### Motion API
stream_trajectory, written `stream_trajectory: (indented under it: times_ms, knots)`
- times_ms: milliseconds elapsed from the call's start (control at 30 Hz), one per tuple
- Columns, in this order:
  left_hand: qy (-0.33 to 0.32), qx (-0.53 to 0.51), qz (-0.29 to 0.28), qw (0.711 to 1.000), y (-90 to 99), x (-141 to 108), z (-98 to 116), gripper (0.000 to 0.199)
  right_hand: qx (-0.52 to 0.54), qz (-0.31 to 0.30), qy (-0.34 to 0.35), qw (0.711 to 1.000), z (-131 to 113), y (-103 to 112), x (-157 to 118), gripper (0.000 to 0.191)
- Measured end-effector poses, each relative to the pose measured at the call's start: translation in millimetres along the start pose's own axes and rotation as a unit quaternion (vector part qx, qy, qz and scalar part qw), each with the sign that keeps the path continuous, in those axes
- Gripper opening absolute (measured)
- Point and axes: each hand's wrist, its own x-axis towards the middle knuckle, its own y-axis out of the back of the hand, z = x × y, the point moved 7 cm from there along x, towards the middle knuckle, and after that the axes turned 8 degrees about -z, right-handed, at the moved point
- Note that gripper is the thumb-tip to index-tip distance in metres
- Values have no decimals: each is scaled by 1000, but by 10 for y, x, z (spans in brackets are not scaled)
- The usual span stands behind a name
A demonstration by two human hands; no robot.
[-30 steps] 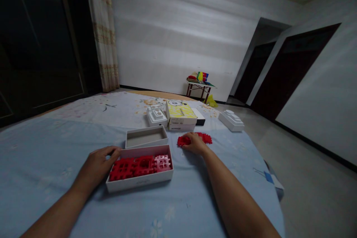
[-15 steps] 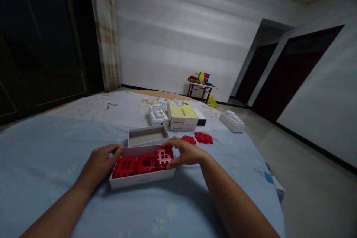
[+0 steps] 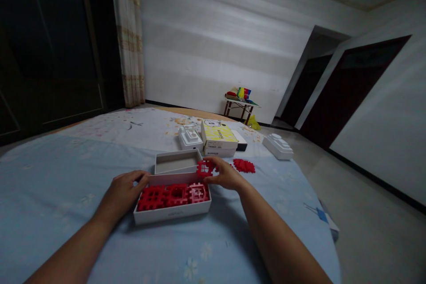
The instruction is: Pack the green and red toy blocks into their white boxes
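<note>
A white box (image 3: 171,215) full of red notched plastic pieces (image 3: 176,194) sits on the blue cloth before me. My left hand (image 3: 124,191) grips the box's left rear corner between thumb and fingers. Above the box's right rear corner, my right hand (image 3: 224,174) pinches one red piece (image 3: 204,168) with a window-like grid. Behind the box lies a shallow grey-white tray or lid (image 3: 178,161). More red pieces (image 3: 244,165) lie flat on the cloth right of my right hand, which partly hides some of them.
Farther back stand a yellow-and-white box (image 3: 219,137), a white moulded item (image 3: 190,137) and a black-and-white box (image 3: 240,140). Another white moulded item (image 3: 278,145) is at the right. A blue clip (image 3: 321,214) lies near the table's right edge.
My right hand has lifted a red piece up and out of the box's right end, showing another red piece beneath. My left hand stays at the box's corner.
</note>
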Motion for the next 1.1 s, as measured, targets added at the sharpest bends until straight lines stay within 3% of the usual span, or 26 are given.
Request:
stream_trajectory:
  times_ms: [233, 433, 667, 900, 1100]
  knots:
    - [0, 4, -1, 1000, 0, -6, -1, 41, 47, 14, 51, 998, -44, -51, 78, 66]
    - [4, 8, -4, 1000, 3, -12, 9, 41, 84, -15, 57, 995, -45, -102, 73, 72]
    - [5, 17, -7, 1000, -8, 24, -58, 39, 14, 45, 121, 992, -211, -65, 43, 43]
    - [14, 17, -21, 1000, 12, 14, -43, 39, 5, 43, 104, 994, -202, -165, 55, 35]
    - [24, 13, -9, 1000, 10, 35, -89, 38, 52, 114, 55, 991, 113, 157, 23, 31]
